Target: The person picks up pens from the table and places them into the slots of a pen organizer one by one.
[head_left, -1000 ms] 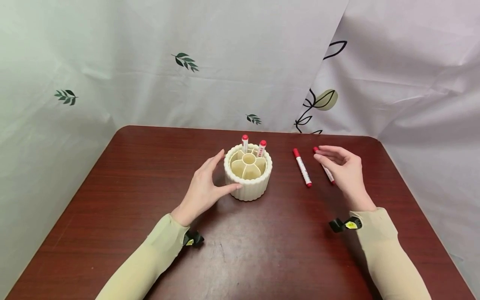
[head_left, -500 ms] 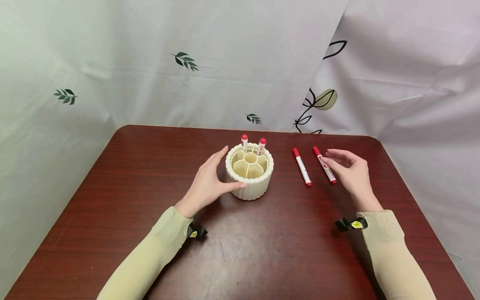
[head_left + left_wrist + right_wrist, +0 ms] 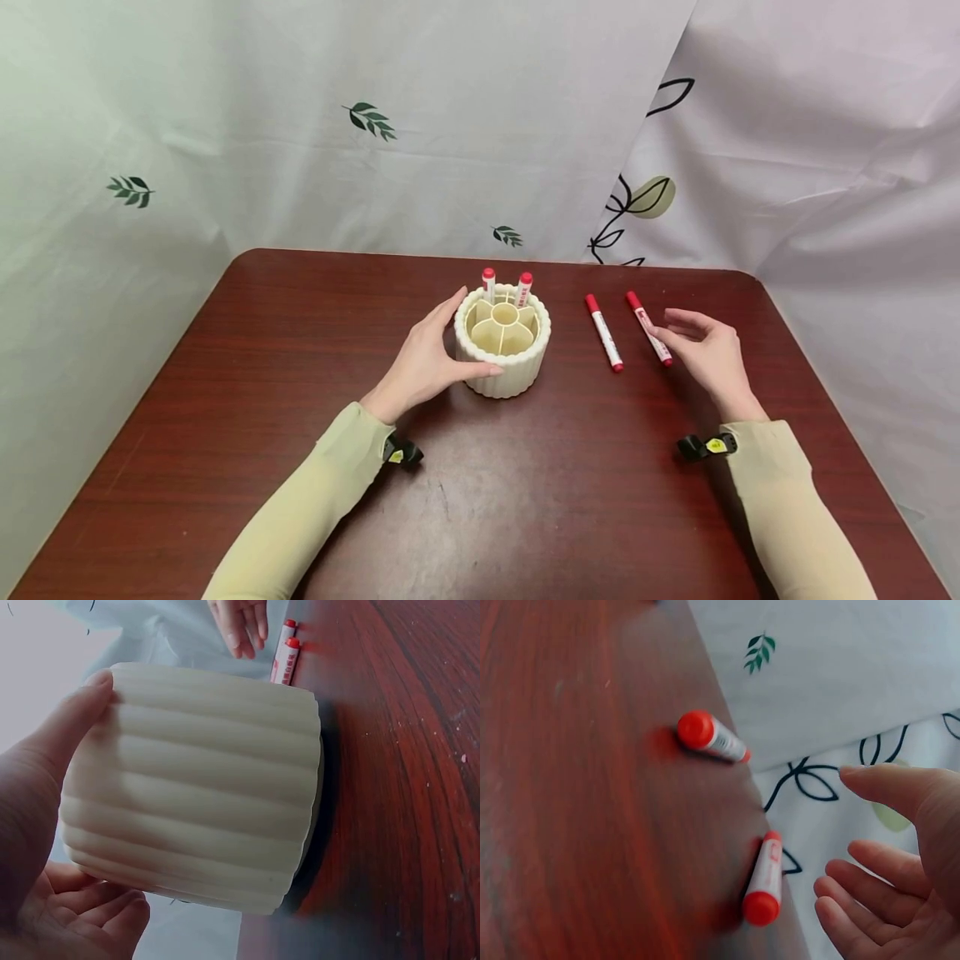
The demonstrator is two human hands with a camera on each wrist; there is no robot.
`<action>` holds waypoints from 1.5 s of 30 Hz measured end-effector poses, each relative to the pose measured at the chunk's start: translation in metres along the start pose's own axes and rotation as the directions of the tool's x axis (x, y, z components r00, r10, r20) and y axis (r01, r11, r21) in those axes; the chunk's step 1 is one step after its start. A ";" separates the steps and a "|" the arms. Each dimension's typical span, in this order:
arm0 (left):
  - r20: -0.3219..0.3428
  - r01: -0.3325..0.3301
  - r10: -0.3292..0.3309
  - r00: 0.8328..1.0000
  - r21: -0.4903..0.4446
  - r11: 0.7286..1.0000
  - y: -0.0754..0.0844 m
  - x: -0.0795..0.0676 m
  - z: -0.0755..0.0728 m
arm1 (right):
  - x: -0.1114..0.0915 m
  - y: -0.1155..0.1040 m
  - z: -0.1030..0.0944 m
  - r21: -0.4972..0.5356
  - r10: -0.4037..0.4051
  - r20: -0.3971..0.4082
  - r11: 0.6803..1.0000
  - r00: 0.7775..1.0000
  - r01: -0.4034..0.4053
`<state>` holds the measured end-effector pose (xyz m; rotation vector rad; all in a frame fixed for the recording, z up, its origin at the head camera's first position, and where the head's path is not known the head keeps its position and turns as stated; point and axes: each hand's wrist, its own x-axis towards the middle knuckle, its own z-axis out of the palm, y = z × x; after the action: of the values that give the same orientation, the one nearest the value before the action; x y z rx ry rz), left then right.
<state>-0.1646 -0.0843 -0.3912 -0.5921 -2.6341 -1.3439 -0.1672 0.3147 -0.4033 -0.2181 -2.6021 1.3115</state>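
Two upright markers (image 3: 524,292) stand in the back of the holder (image 3: 512,380) — two loose markers (image 3: 604,335) lie on the table (image 3: 585,483), between holder and right hand (image 3: 711,357).

head view bright; pale glare on the glossy, dark-red wood-grain table (image 3: 495,517); left wrist view dimmer, dark shadow under the ribbed, cream cylindrical holder (image 3: 195,787); right wrist view blurred.

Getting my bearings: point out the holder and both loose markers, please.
Holder (image 3: 191,784): left wrist view, ribbed outer wall.
Marker nearer the holder (image 3: 605,337): head view, white barrel.
Marker farther off (image 3: 643,317): head view, white barrel.
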 end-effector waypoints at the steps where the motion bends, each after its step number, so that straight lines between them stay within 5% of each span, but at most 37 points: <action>1: 0.002 -0.002 0.002 1.000 -0.006 1.000 0.000 0.000 0.000 | 0.000 0.002 0.000 -0.006 0.004 0.004 1.000 1.000 -0.004; 10: -0.007 -0.007 0.007 1.000 -0.045 0.999 -0.002 0.001 0.001 | 0.001 0.017 0.002 -0.107 0.005 0.066 0.994 0.998 0.003; 36: -0.005 -0.015 0.014 1.000 -0.087 0.996 -0.005 0.003 0.001 | 0.002 0.024 0.004 -0.254 -0.037 0.070 0.966 0.997 0.054; 45: -0.013 -0.038 0.037 0.999 -0.087 0.995 -0.008 0.004 0.001 | 0.002 0.021 0.002 -0.245 -0.021 -0.006 0.969 1.000 0.018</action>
<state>-0.1710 -0.0866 -0.3969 -0.6396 -2.5525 -1.4534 -0.1686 0.3256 -0.4210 -0.2364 -2.7479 0.9769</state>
